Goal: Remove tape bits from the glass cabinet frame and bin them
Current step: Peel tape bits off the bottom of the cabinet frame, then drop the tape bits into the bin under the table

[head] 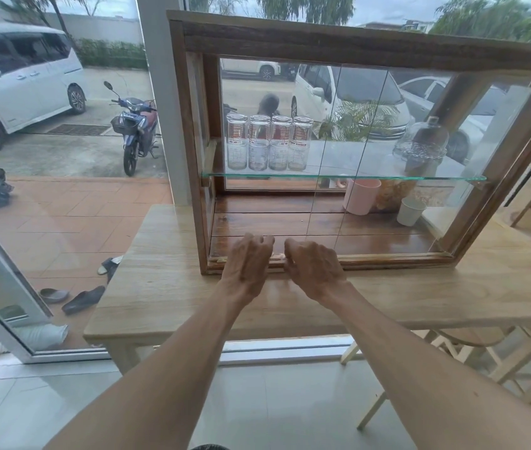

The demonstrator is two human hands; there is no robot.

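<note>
Pale wood worktop (166, 287) by a big window, cars & a scooter outside. Glass cabinet (339, 37) w/ dark wood frame sits on it. Both hands at the bottom front rail (387, 258): left hand (247, 264) & right hand (313, 267), fingers curled down onto the rail, close together; can't tell if either pinches tape. Small pale bit (221, 260) on rail just left of left hand. Four upturned measuring glasses (269, 142) on glass shelf (322, 175), red print too small to read.
</note>
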